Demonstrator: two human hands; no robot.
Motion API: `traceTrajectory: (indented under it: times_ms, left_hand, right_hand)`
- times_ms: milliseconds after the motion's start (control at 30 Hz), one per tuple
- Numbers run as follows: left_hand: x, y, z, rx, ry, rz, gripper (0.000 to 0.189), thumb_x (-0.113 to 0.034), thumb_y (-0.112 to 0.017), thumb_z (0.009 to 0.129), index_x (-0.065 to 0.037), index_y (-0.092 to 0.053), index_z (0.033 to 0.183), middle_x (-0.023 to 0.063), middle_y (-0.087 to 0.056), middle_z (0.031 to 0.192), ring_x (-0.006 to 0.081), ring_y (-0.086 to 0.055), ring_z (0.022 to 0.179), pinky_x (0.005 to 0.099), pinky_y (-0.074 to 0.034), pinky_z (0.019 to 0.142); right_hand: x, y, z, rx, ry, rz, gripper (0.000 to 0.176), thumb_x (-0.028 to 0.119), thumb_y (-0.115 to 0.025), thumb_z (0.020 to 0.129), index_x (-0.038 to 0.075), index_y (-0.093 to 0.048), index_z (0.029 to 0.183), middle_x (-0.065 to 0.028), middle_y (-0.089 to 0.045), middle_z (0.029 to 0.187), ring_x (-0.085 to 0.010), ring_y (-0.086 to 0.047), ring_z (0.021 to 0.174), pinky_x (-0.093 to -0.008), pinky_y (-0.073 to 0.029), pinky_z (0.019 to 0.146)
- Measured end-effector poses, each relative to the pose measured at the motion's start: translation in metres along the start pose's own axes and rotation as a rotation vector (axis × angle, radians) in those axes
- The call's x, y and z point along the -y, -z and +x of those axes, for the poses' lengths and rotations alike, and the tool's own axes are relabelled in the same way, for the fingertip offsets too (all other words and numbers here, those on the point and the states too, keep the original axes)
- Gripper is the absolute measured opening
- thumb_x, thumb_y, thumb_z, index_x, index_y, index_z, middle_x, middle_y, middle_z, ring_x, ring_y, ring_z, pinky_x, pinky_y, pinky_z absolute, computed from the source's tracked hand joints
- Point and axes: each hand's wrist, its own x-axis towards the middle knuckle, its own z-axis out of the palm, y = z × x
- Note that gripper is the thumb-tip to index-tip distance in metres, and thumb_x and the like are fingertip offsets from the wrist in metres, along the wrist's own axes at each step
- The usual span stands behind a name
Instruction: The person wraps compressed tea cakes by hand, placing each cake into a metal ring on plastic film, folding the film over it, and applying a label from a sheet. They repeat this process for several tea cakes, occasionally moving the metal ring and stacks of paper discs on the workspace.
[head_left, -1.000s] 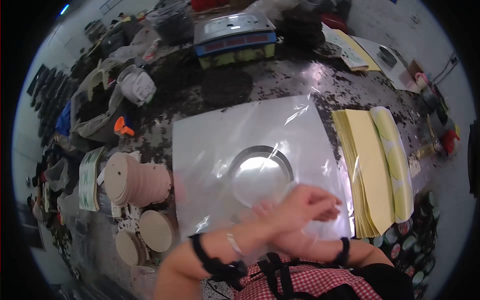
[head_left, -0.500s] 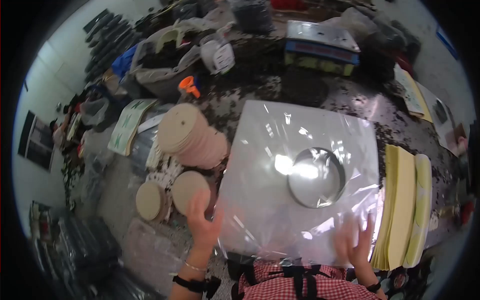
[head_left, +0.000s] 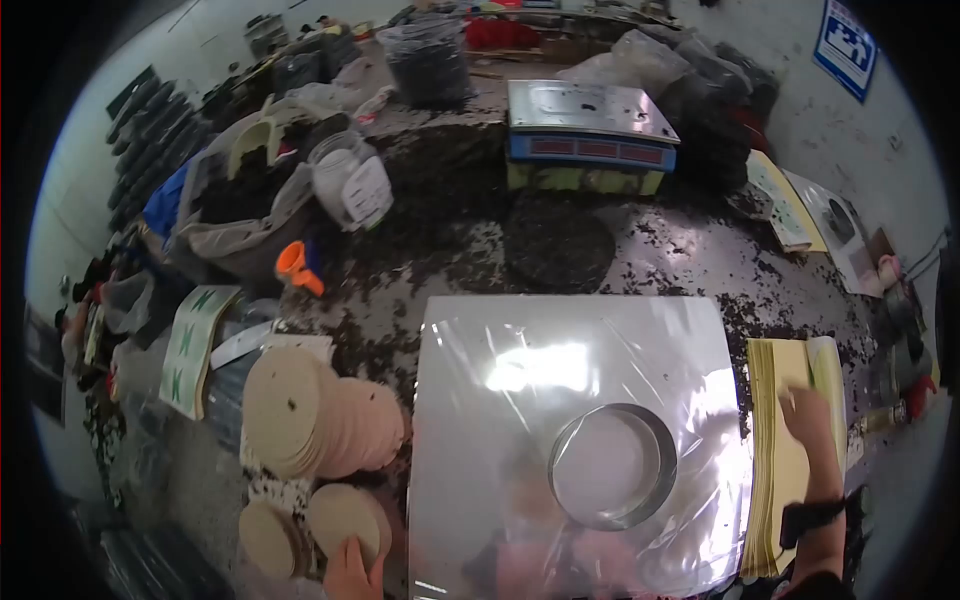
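Note:
My left hand (head_left: 347, 575) is at the lower edge of the view, fingertips on the near edge of a round beige disc (head_left: 345, 512) atop a short stack; the fingers appear closed on that edge. Over on the right, my right hand (head_left: 803, 415) is closed at a pile of yellow paper sheets (head_left: 780, 450), with its fingertips bent against the paper. Between the hands lies a shiny square board or stack covered in clear plastic film (head_left: 470, 440). A metal ring (head_left: 665, 475) stands on it toward the right.
A taller, leaning stack of beige discs (head_left: 285, 410) and a smaller disc stack (head_left: 268, 540) stand at left. Farther back are an orange scoop-like object (head_left: 298, 268), a plastic jar (head_left: 350, 180), a lined tub of dark leaves (head_left: 240, 200) and a scale (head_left: 590, 130). Dark flakes litter the table.
The camera view has tilted up. My left hand has come onto the disc stack, and my right hand has moved from the film-covered board to the yellow paper.

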Motion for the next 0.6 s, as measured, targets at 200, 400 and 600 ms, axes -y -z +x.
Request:
traceTrajectory:
  times_ms: [200, 400, 600]
  left_hand:
    - [-0.049, 0.013, 0.008, -0.126, 0.174, 0.126, 0.026, -0.014, -0.064, 0.095, 0.000, -0.071, 0.115, 0.0136, -0.074, 0.105, 0.0294, -0.071, 0.090, 0.0369, -0.058, 0.082]
    - [-0.041, 0.051, 0.017, -0.039, 0.388, -0.354, 0.020, -0.018, -0.078, 0.087, -0.005, -0.078, 0.102, 0.0116, -0.077, 0.097, 0.0270, -0.073, 0.085, 0.0364, -0.057, 0.078]
    - [-0.025, 0.011, 0.001, -0.108, 0.262, -0.329, 0.060, -0.030, -0.091, 0.063, -0.004, -0.065, 0.110, 0.0171, -0.062, 0.109, 0.0401, -0.058, 0.106, 0.0487, -0.047, 0.089]
  right_hand:
    - [0.326, 0.064, 0.175, -0.517, 0.717, 0.386, 0.071, 0.042, -0.073, 0.087, 0.010, -0.050, 0.145, -0.0219, -0.051, 0.147, -0.0376, -0.047, 0.138, -0.0447, -0.039, 0.114]
    - [0.364, 0.015, 0.252, -0.019, 0.781, 0.228, 0.079, 0.046, -0.074, 0.084, 0.015, -0.047, 0.151, -0.0265, -0.046, 0.150, -0.0407, -0.048, 0.138, -0.0446, -0.039, 0.114]
    - [0.338, 0.039, 0.230, -0.215, 0.773, 0.435, 0.057, -0.004, -0.045, 0.090, 0.018, -0.057, 0.142, -0.0172, -0.052, 0.148, -0.0387, -0.050, 0.134, -0.0432, -0.042, 0.113]
